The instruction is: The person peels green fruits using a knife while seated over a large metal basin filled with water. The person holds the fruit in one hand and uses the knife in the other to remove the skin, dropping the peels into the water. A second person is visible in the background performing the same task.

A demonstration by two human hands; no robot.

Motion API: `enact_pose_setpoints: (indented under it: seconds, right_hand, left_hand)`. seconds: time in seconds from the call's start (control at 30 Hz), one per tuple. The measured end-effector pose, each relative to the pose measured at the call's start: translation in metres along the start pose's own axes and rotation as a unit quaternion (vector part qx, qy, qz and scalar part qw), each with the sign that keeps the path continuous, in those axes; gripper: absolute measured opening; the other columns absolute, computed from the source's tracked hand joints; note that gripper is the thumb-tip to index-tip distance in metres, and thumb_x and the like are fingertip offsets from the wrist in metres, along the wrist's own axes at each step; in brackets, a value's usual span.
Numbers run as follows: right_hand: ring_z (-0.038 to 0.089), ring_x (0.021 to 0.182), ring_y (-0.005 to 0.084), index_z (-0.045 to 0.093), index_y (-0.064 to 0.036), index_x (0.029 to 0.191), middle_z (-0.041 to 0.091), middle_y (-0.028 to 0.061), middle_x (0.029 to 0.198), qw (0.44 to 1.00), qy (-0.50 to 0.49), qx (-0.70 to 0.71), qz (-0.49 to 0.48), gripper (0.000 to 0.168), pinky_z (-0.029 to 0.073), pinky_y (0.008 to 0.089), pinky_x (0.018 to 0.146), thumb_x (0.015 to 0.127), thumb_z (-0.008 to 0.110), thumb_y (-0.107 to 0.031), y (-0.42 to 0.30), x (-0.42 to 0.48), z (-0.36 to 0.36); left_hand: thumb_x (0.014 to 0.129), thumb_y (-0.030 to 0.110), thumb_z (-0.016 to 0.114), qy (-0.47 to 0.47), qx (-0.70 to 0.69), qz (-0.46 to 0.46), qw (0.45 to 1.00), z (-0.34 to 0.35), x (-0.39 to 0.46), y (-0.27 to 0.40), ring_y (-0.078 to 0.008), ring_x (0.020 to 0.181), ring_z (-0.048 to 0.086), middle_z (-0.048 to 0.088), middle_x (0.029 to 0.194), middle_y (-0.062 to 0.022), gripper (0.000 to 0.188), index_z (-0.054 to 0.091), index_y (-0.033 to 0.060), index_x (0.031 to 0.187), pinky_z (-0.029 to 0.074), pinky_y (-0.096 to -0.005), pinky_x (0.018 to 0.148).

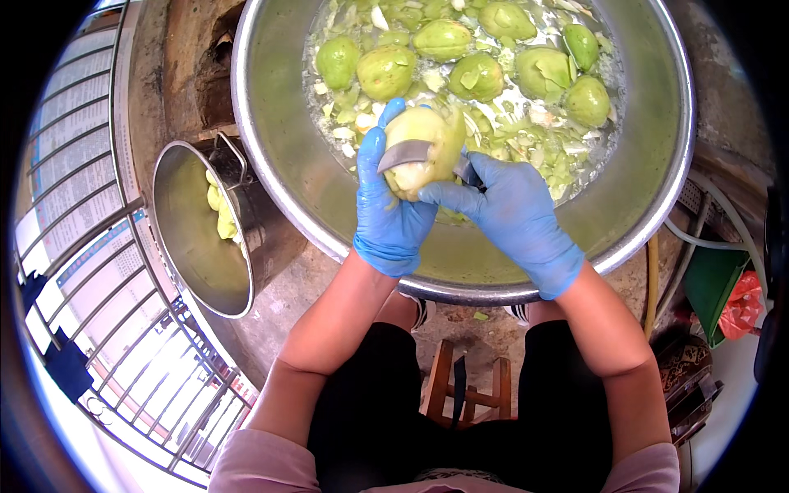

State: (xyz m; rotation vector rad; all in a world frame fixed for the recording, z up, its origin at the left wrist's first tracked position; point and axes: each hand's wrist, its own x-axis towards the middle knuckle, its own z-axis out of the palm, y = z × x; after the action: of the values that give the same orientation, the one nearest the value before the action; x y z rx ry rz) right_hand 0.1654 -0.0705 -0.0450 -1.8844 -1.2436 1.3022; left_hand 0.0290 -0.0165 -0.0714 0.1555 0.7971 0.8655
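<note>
My left hand (394,222), in a blue glove, cradles a partly peeled green fruit (425,129) over the large metal basin (277,142). Its thumb and fingers wrap the fruit's left side and underside. My right hand (518,212), also gloved in blue, grips a knife (407,153) near its dark handle. The broad blade shows on the fruit's pale flesh; part of its length is hidden by the fruit. The right thumb rests against the fruit's lower edge. Several unpeeled green fruits (386,73) lie beyond my hands in shallow water among peel scraps (558,157).
At left, a tilted metal pot (249,259) holds pale peeled pieces (220,209). Metal bars (117,246) curve along the left side. A wooden stool (436,382) stands between my legs. At right are hoses (651,283), a green container (712,289) and a red plastic bag (739,308).
</note>
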Motion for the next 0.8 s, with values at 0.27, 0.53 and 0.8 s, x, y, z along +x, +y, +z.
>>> enact_pose_setpoints:
  seconds: [0.27,0.53,0.8]
  right_hand:
    - [0.056,0.048,0.0287,0.057,-0.008,0.065,0.056,0.01,0.055,0.984,0.086,-0.129,-0.084,0.047,0.043,0.0364,0.046,0.079,0.061,-0.053,0.007,0.003,0.011]
    - [0.056,0.049,0.0289,0.06,-0.007,0.068,0.057,0.0112,0.057,0.981,0.095,-0.133,-0.109,0.046,0.043,0.0362,0.046,0.079,0.061,-0.052,0.017,0.008,0.022]
    - [0.059,0.056,0.0283,0.065,-0.007,0.074,0.058,0.014,0.06,0.992,-0.071,0.104,0.032,0.057,0.046,0.0371,0.053,0.085,0.048,-0.059,0.013,0.004,0.02]
  left_hand:
    - [0.096,0.039,0.039,0.028,-0.003,0.016,0.999,0.002,0.002,-0.005,-0.0267,0.111,0.053,0.054,0.12,-0.0125,0.043,0.044,0.0101,0.128,0.044,-0.0401,0.096]
    - [0.094,0.044,0.045,0.028,-0.018,-0.019,0.999,-0.004,0.007,-0.005,-0.0237,0.109,0.053,0.053,0.118,-0.0086,0.048,0.04,0.0127,0.13,0.045,-0.037,0.094]
    - [0.095,0.046,0.038,0.051,0.048,0.021,0.997,-0.013,0.007,-0.005,-0.0291,0.113,0.051,0.05,0.126,-0.0131,0.048,0.041,0.0124,0.13,0.043,-0.0435,0.098]
